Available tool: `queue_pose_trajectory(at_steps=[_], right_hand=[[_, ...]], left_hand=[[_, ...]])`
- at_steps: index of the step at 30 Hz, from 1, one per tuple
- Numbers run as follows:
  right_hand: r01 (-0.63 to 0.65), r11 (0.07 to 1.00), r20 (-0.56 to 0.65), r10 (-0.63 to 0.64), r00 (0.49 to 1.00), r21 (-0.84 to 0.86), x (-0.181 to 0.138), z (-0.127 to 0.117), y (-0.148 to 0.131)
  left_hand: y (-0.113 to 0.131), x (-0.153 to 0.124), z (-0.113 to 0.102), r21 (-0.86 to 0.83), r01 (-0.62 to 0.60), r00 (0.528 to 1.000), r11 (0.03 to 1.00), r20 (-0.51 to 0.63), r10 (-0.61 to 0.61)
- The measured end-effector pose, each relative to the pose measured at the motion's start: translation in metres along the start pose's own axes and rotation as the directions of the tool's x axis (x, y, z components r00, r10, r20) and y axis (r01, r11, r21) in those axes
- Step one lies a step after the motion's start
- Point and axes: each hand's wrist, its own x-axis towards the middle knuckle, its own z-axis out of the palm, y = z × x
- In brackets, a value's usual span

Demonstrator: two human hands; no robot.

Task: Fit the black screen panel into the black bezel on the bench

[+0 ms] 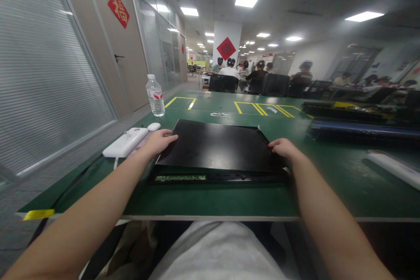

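A flat black panel (216,145) lies tilted on a black chassis (216,178) on the green table (210,203), straight in front of me. A strip of green circuit board (180,178) shows at the chassis's near edge. My left hand (159,140) grips the panel's left edge. At the panel's right edge my right hand (284,147) holds on, fingers curled over the rim.
A white power strip (124,142) and a small white mouse (153,126) lie left of the panel, a water bottle (155,95) behind them. Dark flat units (357,131) and a white bar (393,167) lie at the right. Several people sit at far tables.
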Motion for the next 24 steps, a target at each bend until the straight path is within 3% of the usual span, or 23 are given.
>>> queue_pose_trajectory(at_steps=[10,18,24], right_hand=[[0.000,1.000,-0.018,0.000,1.000,0.024,-0.001,0.001,-0.001],[-0.017,0.994,-0.033,0.021,0.999,0.106,0.005,0.003,0.004],[-0.027,0.990,-0.021,0.030,0.999,0.140,0.006,0.002,0.005]], left_hand=[[-0.012,0.009,0.000,0.323,-0.202,0.979,0.924,0.035,0.202],[-0.023,0.023,0.001,0.647,-0.260,0.965,0.717,0.164,0.202],[-0.029,0.028,0.003,0.703,-0.311,0.950,0.640,0.210,0.231]])
